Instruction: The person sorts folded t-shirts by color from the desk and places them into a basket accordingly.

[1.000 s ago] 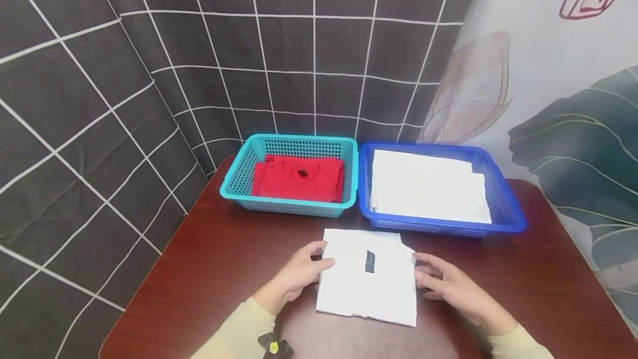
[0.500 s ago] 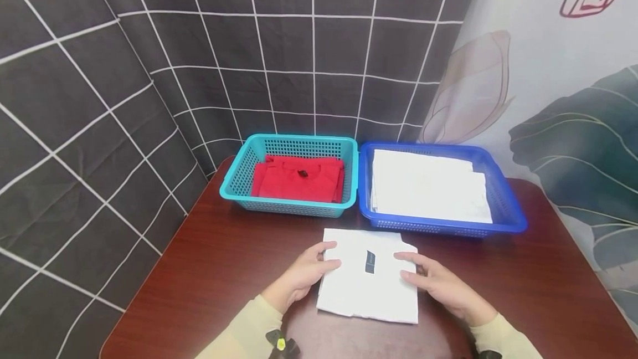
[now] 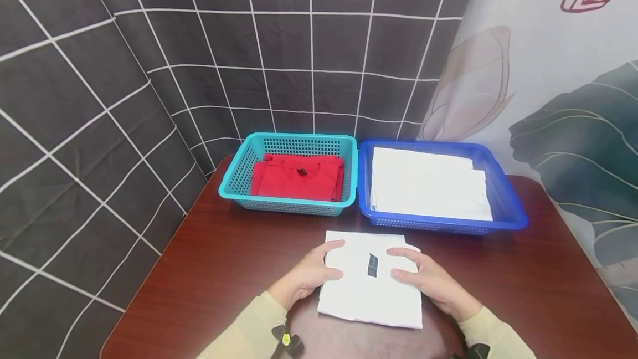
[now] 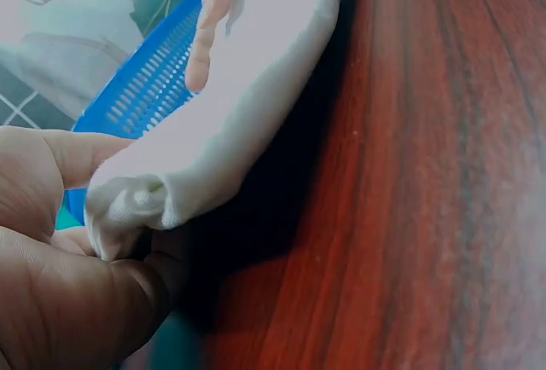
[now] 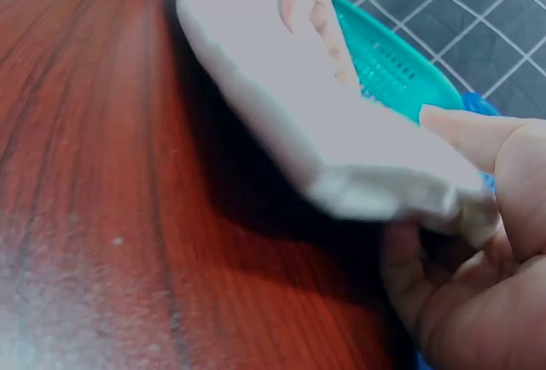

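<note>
A folded white shirt (image 3: 369, 301) with a small dark label lies flat in front of the person in the head view. My left hand (image 3: 310, 271) grips its left edge, thumb on top. On the opposite edge, my right hand (image 3: 432, 278) holds it the same way. The left wrist view shows fingers of the left hand (image 4: 60, 293) tucked beneath the thick fold. In the right wrist view, curled fingers of the right hand (image 5: 495, 302) go under the shirt (image 5: 264, 80), which casts a dark shadow below its edge.
Behind the shirt stand a turquoise basket (image 3: 289, 205) with folded red clothing (image 3: 299, 181) and a blue basket (image 3: 510, 204) with folded white clothing (image 3: 428, 184). They stand side by side on the brown wooden table (image 3: 209, 270), before a dark gridded curtain (image 3: 279, 43).
Both hands have moved inward from the shirt's sides, their thumbs and fingers now further over its top. The shirt has shifted very slightly to the right in view. The baskets stay put.
</note>
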### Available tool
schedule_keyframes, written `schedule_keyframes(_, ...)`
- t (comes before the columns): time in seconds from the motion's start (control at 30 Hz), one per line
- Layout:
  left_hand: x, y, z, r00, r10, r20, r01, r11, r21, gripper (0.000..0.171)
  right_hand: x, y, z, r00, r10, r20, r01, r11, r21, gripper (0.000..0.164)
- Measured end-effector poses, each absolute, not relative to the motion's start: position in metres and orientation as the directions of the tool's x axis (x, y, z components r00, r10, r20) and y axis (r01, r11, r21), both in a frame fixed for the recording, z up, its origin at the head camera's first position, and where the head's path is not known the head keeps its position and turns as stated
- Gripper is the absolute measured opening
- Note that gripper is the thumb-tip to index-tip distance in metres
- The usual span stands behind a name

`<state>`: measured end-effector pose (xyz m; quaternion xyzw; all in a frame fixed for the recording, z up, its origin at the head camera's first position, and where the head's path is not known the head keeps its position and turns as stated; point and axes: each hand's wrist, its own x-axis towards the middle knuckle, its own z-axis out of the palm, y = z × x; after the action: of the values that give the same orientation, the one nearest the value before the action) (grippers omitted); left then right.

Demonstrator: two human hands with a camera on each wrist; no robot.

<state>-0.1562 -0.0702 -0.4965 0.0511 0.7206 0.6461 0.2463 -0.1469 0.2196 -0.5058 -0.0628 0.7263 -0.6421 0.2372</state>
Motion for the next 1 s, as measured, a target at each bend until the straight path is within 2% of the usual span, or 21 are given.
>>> schedule_keyframes(0.4,-0.153,-0.076,-0.493,-0.89,0.375,-0.258,-0.236,0.105,0.966,0.073,-0.141,0.218,-0.498,-0.916,-0.34,-0.214,0.137,0.238,-0.962,0.058)
schedule_keyframes(0.53,-0.151,-0.08,-0.487,-0.897,0.381,-0.224,-0.203,0.096,0.975,0.074,-0.136,0.219,-0.49,-0.927,-0.333,-0.172,0.081,0.271,-0.959,0.056)
schedule_keyframes(0.73,-0.147,-0.083,-0.474,-0.893,0.42,-0.161,-0.143,0.073,0.987,0.075,-0.126,0.22,-0.471,-0.926,-0.354,-0.131,0.053,0.22,-0.974,0.059)
schedule_keyframes(1.0,-0.144,-0.079,-0.444,-0.896,0.436,-0.09,-0.045,0.112,0.993,0.072,-0.115,0.228,-0.441,-0.964,-0.264,-0.03,-0.056,0.314,-0.948,0.054)
